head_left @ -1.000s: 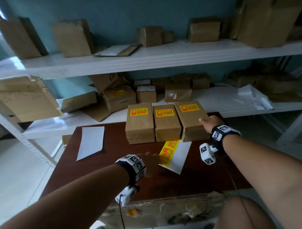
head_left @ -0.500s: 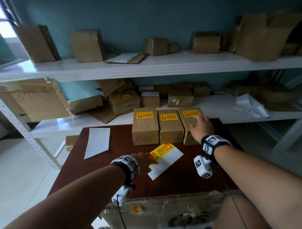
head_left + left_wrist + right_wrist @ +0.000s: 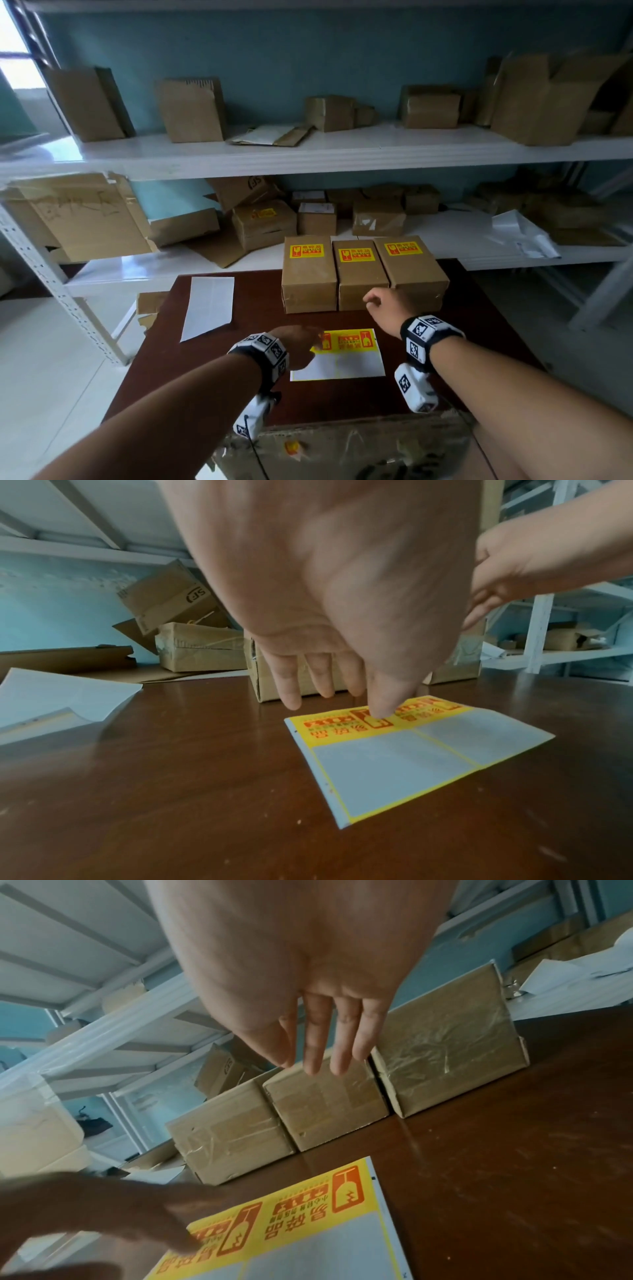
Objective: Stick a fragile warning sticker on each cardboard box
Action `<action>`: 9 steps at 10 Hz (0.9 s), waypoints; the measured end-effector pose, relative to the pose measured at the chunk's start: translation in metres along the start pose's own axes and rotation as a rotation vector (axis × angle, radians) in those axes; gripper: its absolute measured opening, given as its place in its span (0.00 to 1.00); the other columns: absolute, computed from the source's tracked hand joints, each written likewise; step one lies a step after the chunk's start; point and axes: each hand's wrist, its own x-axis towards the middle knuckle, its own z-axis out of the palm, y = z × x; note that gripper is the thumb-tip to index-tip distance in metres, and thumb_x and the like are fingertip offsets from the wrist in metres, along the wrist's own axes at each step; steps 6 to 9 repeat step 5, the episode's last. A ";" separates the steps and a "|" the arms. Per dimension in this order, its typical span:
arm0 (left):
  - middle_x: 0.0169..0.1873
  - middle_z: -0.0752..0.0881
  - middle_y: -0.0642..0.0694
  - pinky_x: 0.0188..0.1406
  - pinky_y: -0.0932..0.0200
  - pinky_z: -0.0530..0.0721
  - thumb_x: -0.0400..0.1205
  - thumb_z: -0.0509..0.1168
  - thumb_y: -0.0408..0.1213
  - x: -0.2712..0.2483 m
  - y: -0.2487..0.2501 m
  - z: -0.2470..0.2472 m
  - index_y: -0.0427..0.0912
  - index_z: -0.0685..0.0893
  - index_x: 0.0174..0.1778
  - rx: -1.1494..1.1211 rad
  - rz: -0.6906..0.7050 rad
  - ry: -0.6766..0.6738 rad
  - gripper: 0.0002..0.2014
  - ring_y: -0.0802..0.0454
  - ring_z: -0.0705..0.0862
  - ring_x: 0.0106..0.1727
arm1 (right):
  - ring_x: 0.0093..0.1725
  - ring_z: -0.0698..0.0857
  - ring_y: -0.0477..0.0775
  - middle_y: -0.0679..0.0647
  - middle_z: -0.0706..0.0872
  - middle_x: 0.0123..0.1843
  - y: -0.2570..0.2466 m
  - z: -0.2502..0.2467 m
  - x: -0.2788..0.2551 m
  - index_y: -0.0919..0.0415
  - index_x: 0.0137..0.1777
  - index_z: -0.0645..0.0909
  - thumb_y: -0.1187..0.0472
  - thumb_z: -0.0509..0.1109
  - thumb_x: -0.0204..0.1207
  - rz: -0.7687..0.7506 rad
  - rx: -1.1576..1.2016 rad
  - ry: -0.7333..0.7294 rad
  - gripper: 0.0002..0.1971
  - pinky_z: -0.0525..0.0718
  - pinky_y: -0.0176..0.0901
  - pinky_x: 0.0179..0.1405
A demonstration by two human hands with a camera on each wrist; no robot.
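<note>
So all three cardboard boxes [image 3: 363, 270] in the middle of the head view are seen with a yellow fragile sticker on top already, sat side by side and touching on the brown table [image 3: 479, 342]. The sticker sheet [image 3: 346, 358] lies flat just below them in the frame, with one yellow row left along its far edge and bare backing under that.

The left hand [image 3: 298, 344] is laid over the sheet's left end, fingers straight and a bit apart, one fingertip [image 3: 382, 710] pressed onto a yellow sticker. The right hand [image 3: 387, 303] hangs in front of the middle and right boxes, fingers loose and slightly spread, nothing held.

The step looks like pinning the sheet, probably so another sticker can be peeled. Best done with the backing pressed flat near the corner while that corner is lifted slowly, so nothing curls or tears. Whether more stickers are even needed is a judgement call, since the table boxes look done.

Hard to tell: the left fingertips are hidden behind the hand in the head view, the sticker print is too blurry there, and whether the shelf boxes [image 3: 376, 219] in the upper half count can't be told. Only one of them shows a yellow label.
</note>
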 end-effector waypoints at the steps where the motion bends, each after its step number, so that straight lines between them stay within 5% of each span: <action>1: 0.85 0.62 0.55 0.83 0.53 0.64 0.87 0.58 0.43 0.000 0.000 -0.013 0.55 0.76 0.78 0.004 0.030 -0.018 0.21 0.50 0.65 0.84 | 0.61 0.86 0.52 0.51 0.88 0.62 -0.007 0.004 -0.004 0.55 0.60 0.87 0.60 0.66 0.84 -0.022 -0.071 -0.098 0.10 0.78 0.37 0.53; 3: 0.77 0.76 0.41 0.79 0.46 0.69 0.89 0.57 0.46 0.006 0.003 -0.044 0.44 0.73 0.80 0.221 0.090 0.031 0.23 0.40 0.73 0.78 | 0.64 0.85 0.52 0.48 0.87 0.66 -0.031 -0.009 0.001 0.51 0.66 0.85 0.54 0.66 0.84 -0.074 -0.136 -0.156 0.14 0.83 0.45 0.63; 5: 0.82 0.69 0.45 0.80 0.48 0.68 0.89 0.53 0.52 0.003 0.009 -0.105 0.49 0.64 0.85 -0.011 -0.114 0.088 0.27 0.42 0.68 0.82 | 0.70 0.81 0.56 0.52 0.81 0.76 -0.059 -0.045 0.015 0.49 0.73 0.80 0.53 0.61 0.86 -0.119 -0.177 -0.119 0.18 0.81 0.48 0.66; 9: 0.82 0.69 0.45 0.80 0.48 0.68 0.89 0.53 0.52 0.003 0.009 -0.105 0.49 0.64 0.85 -0.011 -0.114 0.088 0.27 0.42 0.68 0.82 | 0.70 0.81 0.56 0.52 0.81 0.76 -0.059 -0.045 0.015 0.49 0.73 0.80 0.53 0.61 0.86 -0.119 -0.177 -0.119 0.18 0.81 0.48 0.66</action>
